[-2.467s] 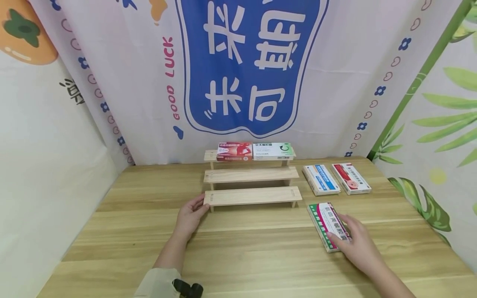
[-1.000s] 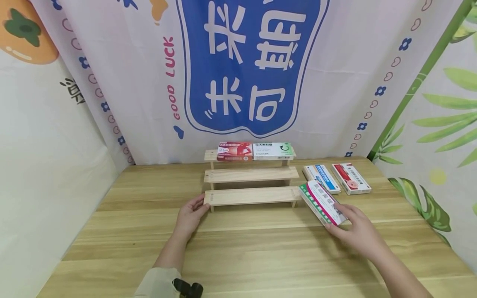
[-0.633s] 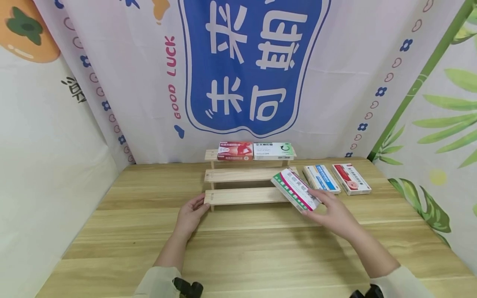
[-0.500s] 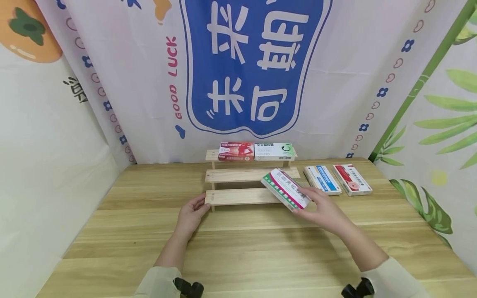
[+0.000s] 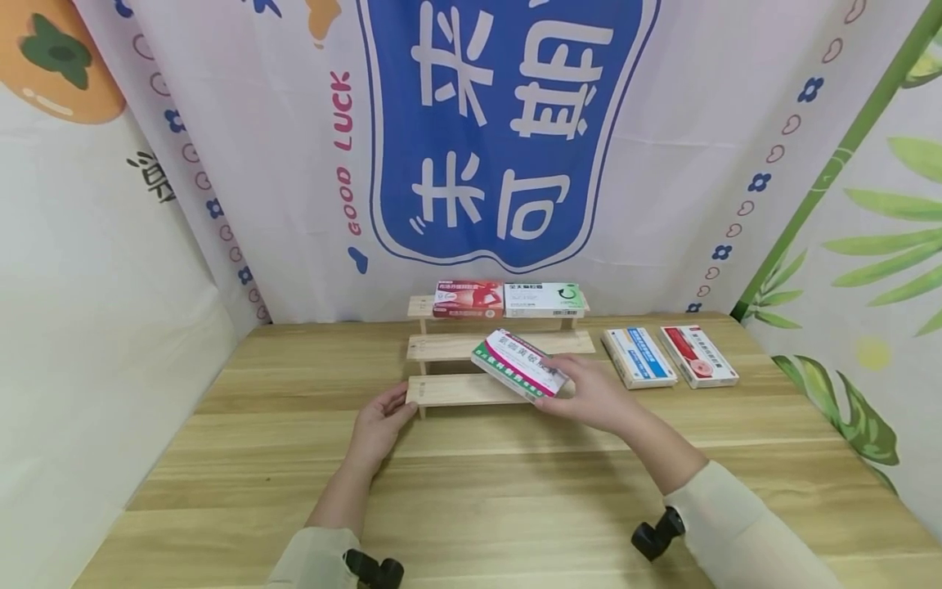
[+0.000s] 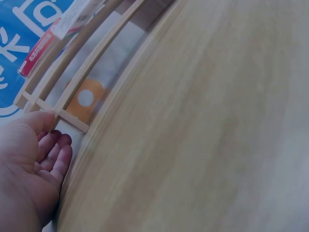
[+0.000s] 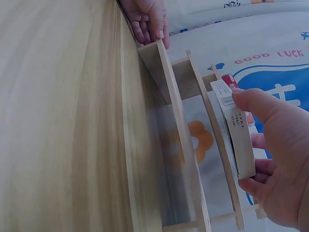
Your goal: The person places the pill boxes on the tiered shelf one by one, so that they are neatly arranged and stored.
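Observation:
A three-tier wooden display rack (image 5: 456, 391) stands on the table near the backdrop. My left hand (image 5: 379, 425) holds the left end of its lowest board, thumb at the board's end and fingers curled beside it in the left wrist view. My right hand (image 5: 589, 395) grips a white, green and magenta medicine box (image 5: 518, 362) by its right end. The box is tilted and overlaps the middle and lowest boards in the head view. In the right wrist view, thumb and fingers clasp the medicine box (image 7: 240, 140) from opposite sides, in front of the boards.
On the top board lie a red medicine box (image 5: 468, 300) and a white-green one (image 5: 545, 300), side by side. Right of the rack, a blue-white box (image 5: 639, 357) and a red-white box (image 5: 697, 356) lie on the table. A printed cloth (image 5: 662, 204) hangs behind.
My right hand has lifted the green and magenta medicine box off the table at the right and carried it up and left to the rack. My left hand stays at the rack's left end.

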A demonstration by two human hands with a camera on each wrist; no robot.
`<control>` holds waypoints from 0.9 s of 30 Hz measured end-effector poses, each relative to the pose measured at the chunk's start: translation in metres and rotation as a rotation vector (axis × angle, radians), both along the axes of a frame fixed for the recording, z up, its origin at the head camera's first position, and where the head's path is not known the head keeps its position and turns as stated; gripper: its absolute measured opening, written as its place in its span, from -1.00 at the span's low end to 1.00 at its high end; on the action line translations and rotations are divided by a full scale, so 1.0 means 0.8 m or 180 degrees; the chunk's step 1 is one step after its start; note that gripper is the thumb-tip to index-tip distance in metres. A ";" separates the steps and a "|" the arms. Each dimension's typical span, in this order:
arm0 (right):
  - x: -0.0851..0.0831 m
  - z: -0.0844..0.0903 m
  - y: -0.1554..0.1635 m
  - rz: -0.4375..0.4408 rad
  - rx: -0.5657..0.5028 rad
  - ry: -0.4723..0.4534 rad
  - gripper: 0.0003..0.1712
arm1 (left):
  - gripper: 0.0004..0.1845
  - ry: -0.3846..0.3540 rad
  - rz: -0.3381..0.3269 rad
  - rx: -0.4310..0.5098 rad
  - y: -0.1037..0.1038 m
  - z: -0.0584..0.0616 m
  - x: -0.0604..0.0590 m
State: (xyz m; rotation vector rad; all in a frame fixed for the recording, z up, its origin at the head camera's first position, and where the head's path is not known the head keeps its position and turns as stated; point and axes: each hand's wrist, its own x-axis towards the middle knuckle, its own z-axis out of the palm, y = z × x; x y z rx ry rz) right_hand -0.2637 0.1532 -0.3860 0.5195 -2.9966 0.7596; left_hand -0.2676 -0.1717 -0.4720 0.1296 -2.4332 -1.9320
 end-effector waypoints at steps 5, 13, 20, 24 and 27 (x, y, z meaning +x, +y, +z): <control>-0.011 0.004 -0.020 0.0062 0.0024 0.0001 -0.19 | -0.54 -0.0006 0.0005 -0.0022 0.000 0.000 0.000; -0.030 0.001 -0.038 0.0141 0.0027 0.0031 -0.23 | -0.53 0.0008 -0.0008 -0.0004 0.000 0.000 0.000; -0.036 -0.001 -0.036 0.0032 0.0078 0.0275 -0.29 | -0.52 -0.0016 0.0008 0.0006 0.001 0.000 0.000; -0.037 -0.003 -0.035 -0.0090 0.0043 0.0411 -0.30 | -0.53 -0.0001 0.0015 0.0010 0.000 -0.001 0.001; -0.038 -0.006 -0.034 -0.0162 0.0007 0.0526 -0.33 | -0.53 0.0012 0.0007 0.0001 0.001 -0.001 0.001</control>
